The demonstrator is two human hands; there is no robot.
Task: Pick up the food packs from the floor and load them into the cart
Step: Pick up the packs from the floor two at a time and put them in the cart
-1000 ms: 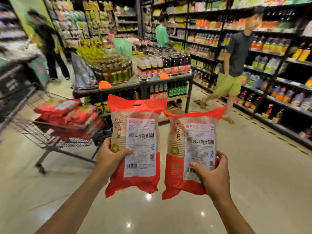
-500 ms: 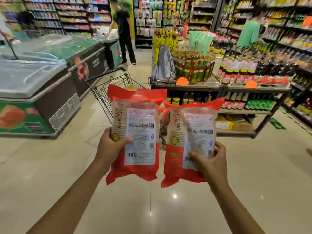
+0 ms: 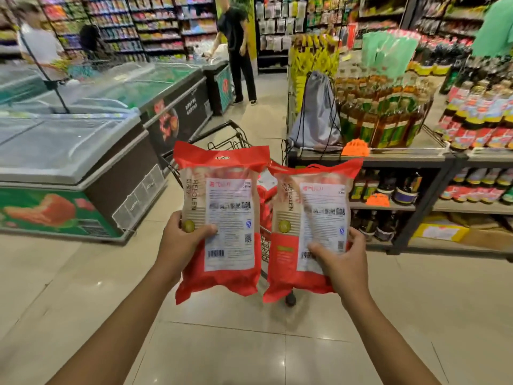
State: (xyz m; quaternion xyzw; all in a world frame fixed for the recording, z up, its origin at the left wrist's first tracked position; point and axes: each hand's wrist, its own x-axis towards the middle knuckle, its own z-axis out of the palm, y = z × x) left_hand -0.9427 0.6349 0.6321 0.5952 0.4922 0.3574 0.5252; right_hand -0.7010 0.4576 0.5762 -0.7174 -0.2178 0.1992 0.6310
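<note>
I have a pack in each hand, both held up in front of me above the glossy beige tiled floor (image 3: 249, 343). My left hand (image 3: 181, 243) has its grip closed on the lower left edge of the left red-and-clear plastic food pack (image 3: 222, 218), thumb pressed across the white printed label. My right hand (image 3: 342, 269) is clamped on the lower right corner of the right red-and-clear plastic food pack (image 3: 311, 226), thumb over the barcode area.

Both packs stand with their long axis upright, red handle-cut headers pointing up and away from me, red bottom bands hanging down toward the floor, back labels facing me. The left one leans a little to the left at the top; the right one sits slightly lower. Their inner edges run just beside each other; whether they touch I cannot tell.

Directly behind the packs is the black wire shopping cart (image 3: 222, 134), mostly hidden by them, with more red packs visible in the gap between the two I hold and one wheel showing below the right pack. To my left runs a row of glass-topped chest freezers (image 3: 83, 151). To my right is a dark metal shelf rack of bottles (image 3: 402, 157), with a grey drawstring bag (image 3: 319, 112) resting on its top.
</note>
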